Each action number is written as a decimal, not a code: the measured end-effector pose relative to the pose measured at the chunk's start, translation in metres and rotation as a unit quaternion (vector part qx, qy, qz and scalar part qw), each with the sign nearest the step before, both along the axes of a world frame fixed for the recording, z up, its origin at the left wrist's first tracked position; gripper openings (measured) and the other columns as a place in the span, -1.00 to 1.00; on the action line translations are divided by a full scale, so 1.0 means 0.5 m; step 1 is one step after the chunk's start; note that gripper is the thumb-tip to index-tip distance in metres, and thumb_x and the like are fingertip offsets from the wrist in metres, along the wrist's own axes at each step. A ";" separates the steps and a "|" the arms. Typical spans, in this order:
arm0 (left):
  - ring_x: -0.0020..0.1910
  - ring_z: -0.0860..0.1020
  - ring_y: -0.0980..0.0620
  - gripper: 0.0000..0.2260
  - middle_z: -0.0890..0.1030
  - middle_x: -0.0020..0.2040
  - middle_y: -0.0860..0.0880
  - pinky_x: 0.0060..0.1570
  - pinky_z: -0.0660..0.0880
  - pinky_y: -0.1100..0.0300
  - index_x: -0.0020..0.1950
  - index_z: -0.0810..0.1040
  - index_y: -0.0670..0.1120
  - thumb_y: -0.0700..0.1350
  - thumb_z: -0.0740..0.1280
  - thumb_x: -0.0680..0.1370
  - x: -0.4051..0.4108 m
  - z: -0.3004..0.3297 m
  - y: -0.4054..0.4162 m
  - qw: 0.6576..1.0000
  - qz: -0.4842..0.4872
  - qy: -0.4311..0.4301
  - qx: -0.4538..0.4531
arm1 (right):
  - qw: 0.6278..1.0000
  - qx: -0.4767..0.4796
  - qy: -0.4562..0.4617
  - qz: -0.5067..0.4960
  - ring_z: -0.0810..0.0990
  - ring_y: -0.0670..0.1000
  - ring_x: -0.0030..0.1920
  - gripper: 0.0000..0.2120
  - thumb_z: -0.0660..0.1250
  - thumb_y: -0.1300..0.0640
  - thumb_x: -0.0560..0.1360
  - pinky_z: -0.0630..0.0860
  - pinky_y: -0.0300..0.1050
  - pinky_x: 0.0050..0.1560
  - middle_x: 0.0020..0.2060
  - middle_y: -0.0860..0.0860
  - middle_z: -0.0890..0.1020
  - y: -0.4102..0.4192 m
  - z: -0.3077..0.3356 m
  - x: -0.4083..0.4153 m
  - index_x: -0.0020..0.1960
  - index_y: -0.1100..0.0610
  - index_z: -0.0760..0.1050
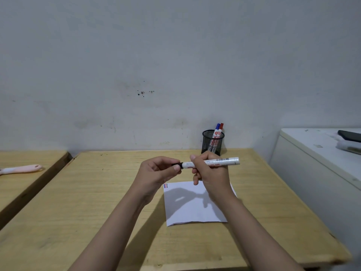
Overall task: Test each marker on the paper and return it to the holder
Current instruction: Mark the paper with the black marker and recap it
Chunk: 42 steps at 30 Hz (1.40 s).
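Your left hand [156, 173] pinches the black cap [177, 164]; your right hand [212, 173] grips the white-barrelled marker [224, 161] horizontally above the white paper sheet [189, 208]. The black mesh holder [213, 141] stands far right.

- A light wooden table [97, 192] fills the lower half of the frame.
- A white paper [187, 208] lies flat on it, right of centre, with small blue and red marks at its upper left corner.
- A black mesh holder [213, 142] stands at the far edge, near the wall.
- At the left edge, a second wooden table [23, 184] carries a pink brush [21, 169].
- At the right edge, a white cabinet [312, 163] carries a dark phone [350, 135].
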State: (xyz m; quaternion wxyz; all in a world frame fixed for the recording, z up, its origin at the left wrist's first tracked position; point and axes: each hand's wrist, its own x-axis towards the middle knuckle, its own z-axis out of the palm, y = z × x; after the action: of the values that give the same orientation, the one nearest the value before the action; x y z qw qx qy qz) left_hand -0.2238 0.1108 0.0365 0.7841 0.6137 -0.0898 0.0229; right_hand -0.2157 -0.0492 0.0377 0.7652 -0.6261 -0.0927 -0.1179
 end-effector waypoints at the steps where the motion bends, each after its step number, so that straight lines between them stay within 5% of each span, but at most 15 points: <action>1: -0.24 0.65 -0.01 -0.88 0.69 -0.27 -0.09 -0.01 0.60 0.16 -0.17 0.66 -0.17 -0.30 0.44 0.32 0.001 0.000 -0.003 1.000 0.006 -0.002 0.007 | 1.000 0.020 0.020 0.003 0.43 -0.02 -0.58 -0.77 0.39 0.22 0.45 0.42 -0.17 -0.54 -0.52 0.04 0.52 0.002 -0.002 0.002 -0.37 0.17 0.49; 4: -0.19 0.60 -0.01 -0.87 0.66 -0.23 -0.12 0.00 0.54 0.11 -0.18 0.66 -0.12 -0.34 0.42 0.38 0.009 0.001 -0.017 0.997 0.067 -0.014 0.019 | 0.987 0.101 0.118 0.040 0.44 -0.05 -0.55 -0.78 0.42 0.07 0.42 0.45 -0.16 -0.51 -0.47 0.11 0.54 0.009 -0.004 0.006 -0.29 0.21 0.56; 7: -0.20 0.60 0.07 -0.86 0.67 -0.21 -0.08 -0.09 0.52 0.21 -0.15 0.65 -0.09 -0.31 0.42 0.40 0.021 0.005 -0.025 0.987 0.145 -0.050 0.056 | 0.984 0.008 0.167 0.057 0.48 -0.06 -0.53 -0.64 0.43 -0.06 0.39 0.53 -0.15 -0.49 -0.45 0.12 0.61 0.005 -0.007 0.003 -0.23 0.27 0.59; 10: -0.16 0.63 0.00 -0.85 0.70 -0.18 -0.13 -0.07 0.55 0.14 -0.11 0.66 -0.08 -0.30 0.42 0.41 0.035 0.012 -0.028 0.972 0.181 -0.087 0.122 | 0.982 -0.183 0.004 -0.049 0.49 -0.13 -0.47 -0.80 0.52 0.08 0.33 0.52 -0.22 -0.37 -0.41 0.02 0.59 -0.017 -0.013 0.010 -0.23 0.21 0.59; 14: -0.21 0.64 0.14 -0.81 0.69 -0.25 0.02 -0.12 0.53 0.28 -0.07 0.66 -0.04 -0.28 0.41 0.41 0.054 0.028 -0.060 0.958 0.182 -0.119 0.185 | 0.920 -0.336 -0.161 -0.118 0.58 -0.16 -0.19 -0.81 0.52 0.12 0.32 0.43 -0.41 -0.15 -0.20 -0.12 0.64 -0.056 -0.008 0.046 -0.10 0.07 0.59; 18: -0.18 0.65 0.11 -0.81 0.69 -0.22 -0.01 -0.09 0.56 0.26 -0.05 0.66 -0.03 -0.26 0.43 0.40 0.081 0.052 -0.091 0.960 0.163 -0.134 0.183 | 0.922 -0.321 -0.193 -0.100 0.63 -0.15 -0.16 -0.79 0.47 0.21 0.35 0.57 -0.15 -0.08 -0.21 -0.16 0.65 -0.072 -0.003 0.069 -0.03 0.06 0.59; 21: -0.17 0.64 0.04 -0.80 0.69 -0.19 -0.08 -0.05 0.56 0.17 -0.02 0.65 -0.02 -0.21 0.44 0.40 0.115 0.063 -0.118 0.962 0.158 -0.136 0.174 | 0.927 -0.294 -0.201 -0.116 0.64 -0.12 -0.18 -0.69 0.45 0.24 0.37 0.58 -0.17 -0.08 -0.19 -0.05 0.66 -0.091 0.005 0.095 0.08 0.02 0.55; 26: -0.05 0.62 0.12 -0.79 0.68 -0.03 0.01 -0.07 0.44 0.44 0.03 0.63 -0.03 -0.09 0.44 0.41 0.206 0.053 -0.157 0.946 0.204 -0.143 0.207 | 0.932 -0.252 -0.185 -0.182 0.60 -0.07 -0.35 -0.51 0.40 0.28 0.41 0.56 -0.31 -0.27 -0.28 0.00 0.60 -0.152 0.065 0.176 0.24 -0.09 0.42; 33: 0.16 0.51 0.00 -0.68 0.58 0.13 -0.04 0.15 0.41 0.17 0.12 0.58 -0.09 0.02 0.39 0.43 0.370 -0.005 -0.213 0.894 0.184 -0.153 0.378 | 0.915 -0.239 -0.173 -0.274 0.60 -0.19 -0.42 -0.58 0.40 0.26 0.39 0.54 -0.33 -0.26 -0.34 -0.06 0.59 -0.244 0.142 0.353 0.20 0.02 0.40; 37: 0.16 0.50 -0.07 -0.59 0.55 0.15 -0.11 0.13 0.44 0.10 0.19 0.55 -0.16 0.09 0.33 0.47 0.433 -0.039 -0.236 0.866 0.165 -0.158 0.445 | 0.911 -0.286 -0.148 -0.258 0.62 -0.10 -0.38 -0.59 0.38 0.26 0.41 0.54 -0.31 -0.26 -0.37 -0.01 0.60 -0.244 0.105 0.428 0.20 0.03 0.39; 42: 0.12 0.51 -0.01 -0.58 0.57 0.10 -0.10 0.02 0.37 0.25 0.14 0.58 -0.18 0.09 0.38 0.44 0.471 -0.060 -0.245 0.880 0.169 -0.151 0.418 | 0.899 -0.377 -0.079 -0.208 0.63 0.00 -0.32 -0.60 0.36 0.28 0.40 0.56 -0.08 -0.26 -0.40 0.08 0.60 -0.238 0.043 0.475 0.20 0.09 0.38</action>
State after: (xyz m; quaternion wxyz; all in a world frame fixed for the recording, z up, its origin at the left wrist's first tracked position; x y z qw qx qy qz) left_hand 0.0119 -0.0117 0.0064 0.4164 0.8792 -0.1030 0.2074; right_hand 0.0219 -0.1684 0.0591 0.4201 -0.8613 -0.0580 -0.2799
